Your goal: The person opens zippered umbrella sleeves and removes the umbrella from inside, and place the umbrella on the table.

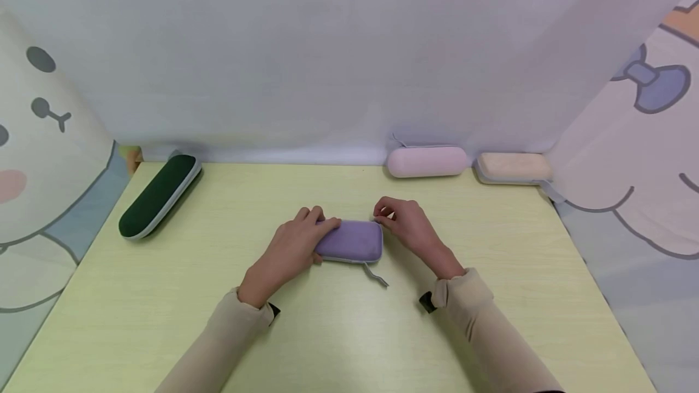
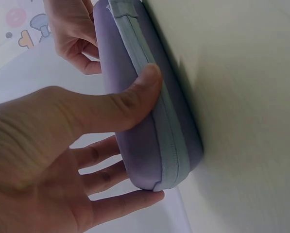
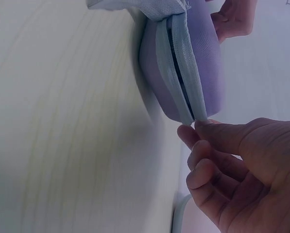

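A purple zippered case (image 1: 352, 241) lies on the table in front of me, with a grey fabric strap (image 1: 375, 275) trailing from its near side. My left hand (image 1: 292, 244) grips its left end; the left wrist view shows the thumb (image 2: 140, 97) pressed along the pale grey zipper band and the fingers behind the case. At the case's far right corner, my right hand (image 1: 406, 226) pinches with thumb and index finger at the zipper. A narrow dark gap (image 3: 176, 63) runs between the zipper edges up to those fingertips. The zipper pull itself is hidden.
At the left of the pale wooden table (image 1: 164, 296) lies a dark green case (image 1: 161, 196), set at a slant. Along the back edge sit a pink case (image 1: 428, 162) and a peach case (image 1: 516, 167). Printed fabric (image 1: 327, 47) rises behind and on both sides.
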`<state>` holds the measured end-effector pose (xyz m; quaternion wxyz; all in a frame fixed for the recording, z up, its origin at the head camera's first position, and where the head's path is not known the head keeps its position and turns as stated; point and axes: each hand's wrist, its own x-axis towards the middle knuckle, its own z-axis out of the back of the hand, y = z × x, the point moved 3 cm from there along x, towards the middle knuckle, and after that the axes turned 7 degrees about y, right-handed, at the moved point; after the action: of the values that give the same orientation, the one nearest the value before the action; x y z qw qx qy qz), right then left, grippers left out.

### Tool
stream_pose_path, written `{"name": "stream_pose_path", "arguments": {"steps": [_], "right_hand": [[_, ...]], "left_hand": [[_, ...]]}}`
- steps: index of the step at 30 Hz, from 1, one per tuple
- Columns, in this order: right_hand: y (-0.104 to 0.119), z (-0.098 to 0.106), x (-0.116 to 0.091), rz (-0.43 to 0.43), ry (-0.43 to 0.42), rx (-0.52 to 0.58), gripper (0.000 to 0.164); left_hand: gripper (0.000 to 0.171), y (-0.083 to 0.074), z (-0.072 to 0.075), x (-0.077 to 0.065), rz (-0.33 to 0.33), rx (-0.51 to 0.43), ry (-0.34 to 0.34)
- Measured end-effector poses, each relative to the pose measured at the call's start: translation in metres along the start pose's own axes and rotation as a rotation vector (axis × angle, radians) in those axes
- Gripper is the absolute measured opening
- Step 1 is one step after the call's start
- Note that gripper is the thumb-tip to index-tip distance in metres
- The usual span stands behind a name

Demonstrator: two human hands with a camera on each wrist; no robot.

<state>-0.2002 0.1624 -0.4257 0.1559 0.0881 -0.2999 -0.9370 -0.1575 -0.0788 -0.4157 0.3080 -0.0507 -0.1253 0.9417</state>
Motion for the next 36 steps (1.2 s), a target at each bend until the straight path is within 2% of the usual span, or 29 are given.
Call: {"name": "stream_pose_path", "arguments": {"steps": [25, 30, 36], "right_hand": [[0.013, 0.001, 0.006, 0.047, 0.032, -0.001, 0.009], [0.016, 0.002, 0.006, 0.068, 0.049, -0.031, 0.007], [0.017, 0.006, 0.004, 0.097, 0.08, -0.12, 0.007]], "left_hand": [[0.071, -0.004, -0.002, -0.007, -0.035, 0.066, -0.089], [0.072, -0.005, -0.003, -0.007, -0.035, 0.082, -0.1], [0.073, -0.006, -0.003, -0.008, -0.041, 0.074, -0.099]]}}
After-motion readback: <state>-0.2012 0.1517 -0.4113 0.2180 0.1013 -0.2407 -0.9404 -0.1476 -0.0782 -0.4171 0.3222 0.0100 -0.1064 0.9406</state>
